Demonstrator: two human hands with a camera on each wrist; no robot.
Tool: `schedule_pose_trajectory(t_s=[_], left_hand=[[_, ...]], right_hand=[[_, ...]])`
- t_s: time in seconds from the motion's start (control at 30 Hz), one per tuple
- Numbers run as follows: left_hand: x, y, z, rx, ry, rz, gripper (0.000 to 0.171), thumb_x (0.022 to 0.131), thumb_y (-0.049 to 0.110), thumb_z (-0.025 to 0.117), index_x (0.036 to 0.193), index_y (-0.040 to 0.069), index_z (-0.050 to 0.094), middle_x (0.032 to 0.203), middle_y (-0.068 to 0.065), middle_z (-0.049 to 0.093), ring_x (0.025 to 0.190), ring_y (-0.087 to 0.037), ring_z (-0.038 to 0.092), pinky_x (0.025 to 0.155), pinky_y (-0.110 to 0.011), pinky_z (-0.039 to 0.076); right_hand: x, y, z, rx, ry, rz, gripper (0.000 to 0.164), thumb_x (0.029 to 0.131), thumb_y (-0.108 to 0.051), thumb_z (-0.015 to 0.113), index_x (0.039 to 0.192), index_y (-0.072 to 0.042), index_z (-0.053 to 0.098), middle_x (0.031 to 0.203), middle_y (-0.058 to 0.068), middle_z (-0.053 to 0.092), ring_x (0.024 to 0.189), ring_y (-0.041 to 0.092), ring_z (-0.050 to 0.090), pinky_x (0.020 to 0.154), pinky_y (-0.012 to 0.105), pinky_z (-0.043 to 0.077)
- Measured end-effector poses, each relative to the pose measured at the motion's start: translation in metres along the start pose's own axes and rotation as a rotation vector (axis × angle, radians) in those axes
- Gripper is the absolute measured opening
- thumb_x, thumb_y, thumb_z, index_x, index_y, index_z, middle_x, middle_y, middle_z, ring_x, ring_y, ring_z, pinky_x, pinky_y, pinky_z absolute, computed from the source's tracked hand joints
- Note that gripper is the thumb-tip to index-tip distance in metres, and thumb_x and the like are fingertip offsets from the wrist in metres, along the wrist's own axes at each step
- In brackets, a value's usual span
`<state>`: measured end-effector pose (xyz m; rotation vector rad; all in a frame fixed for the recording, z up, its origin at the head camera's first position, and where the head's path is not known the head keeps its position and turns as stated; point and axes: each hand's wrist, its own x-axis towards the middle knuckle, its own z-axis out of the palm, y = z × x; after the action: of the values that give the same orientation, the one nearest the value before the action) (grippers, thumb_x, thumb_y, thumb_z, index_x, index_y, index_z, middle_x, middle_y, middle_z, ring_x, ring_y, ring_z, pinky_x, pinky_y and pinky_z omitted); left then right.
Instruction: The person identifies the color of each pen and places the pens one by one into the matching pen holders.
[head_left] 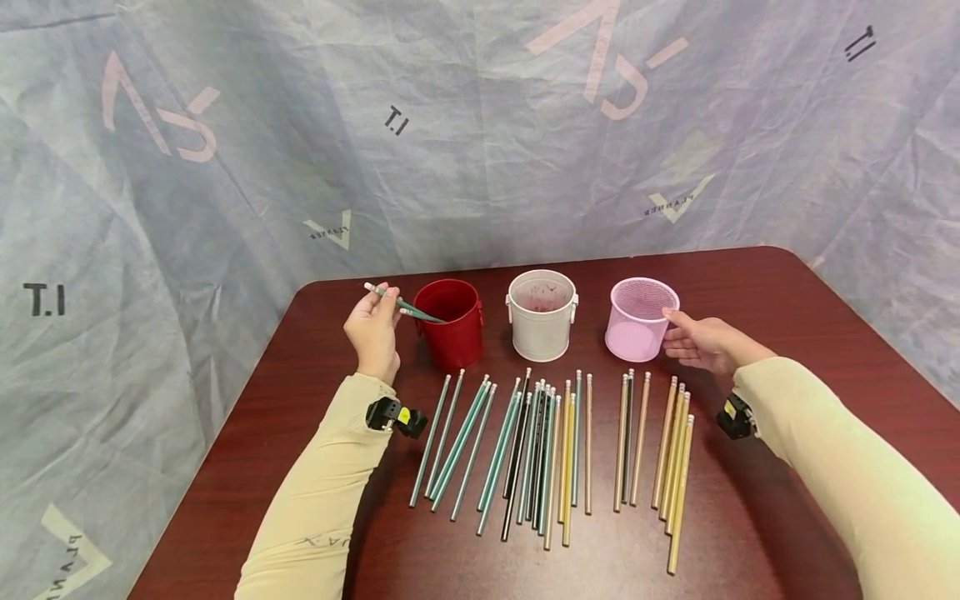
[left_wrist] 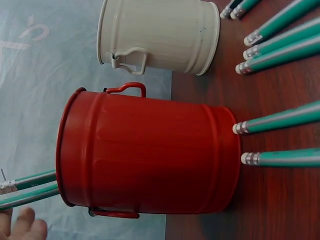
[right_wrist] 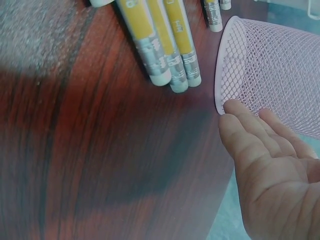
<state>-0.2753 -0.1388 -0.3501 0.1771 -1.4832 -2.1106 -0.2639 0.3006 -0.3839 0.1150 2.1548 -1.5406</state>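
Two green pencils point(head_left: 420, 312) are pinched in my left hand point(head_left: 373, 330), their white eraser ends up and their lower ends inside the rim of a red metal bucket point(head_left: 452, 342). The left wrist view shows the green pencils point(left_wrist: 37, 187) entering the bucket's mouth above my curled fingertips. On the right, a pink mesh cup point(head_left: 633, 333) stands upright. My right hand point(head_left: 705, 342) is against its side, thumb by the rim and the other fingers extended along the wall. In the right wrist view those fingers point(right_wrist: 245, 130) lie straight near the cup's base.
Between the two containers stands a white metal bucket point(head_left: 542, 329) with side handles. Several green pencils point(head_left: 468, 442), black pencils point(head_left: 517, 467) and gold-yellow pencils point(head_left: 678, 500) lie in a loose row across the dark red table point(head_left: 300, 467). A printed grey cloth point(head_left: 450, 167) hangs behind.
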Motion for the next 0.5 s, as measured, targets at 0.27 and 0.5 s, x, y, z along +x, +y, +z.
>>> schedule_pose_trajectory(t_s=[0.27,0.5], left_hand=[[-0.0001,0.0042,0.0002,0.161,-0.067,-0.087,0.026,0.092,0.003,0.061,0.115,-0.009,0.063,0.106,-0.012,0.068,0.077,0.002,0.062,0.068,-0.023,0.050],[0.0007,0.0050,-0.0043,0.199,-0.099,-0.173,0.028,0.092,0.007,0.062,0.118,-0.004,0.064,0.104,-0.009,0.068,0.071,0.000,0.063,0.082,-0.034,0.052]], right_hand=[[-0.0031,-0.0009,-0.0007,0.001,-0.005,0.005,0.092,0.098,-0.058,0.021,0.140,0.023,0.012,0.145,0.039,0.019,0.136,0.046,0.024,0.110,0.049,0.026],[-0.0016,-0.0008,-0.0009,0.009,-0.015,0.008,0.091,0.098,-0.057,0.020,0.140,0.022,0.011,0.145,0.039,0.017,0.136,0.047,0.021,0.110,0.049,0.024]])
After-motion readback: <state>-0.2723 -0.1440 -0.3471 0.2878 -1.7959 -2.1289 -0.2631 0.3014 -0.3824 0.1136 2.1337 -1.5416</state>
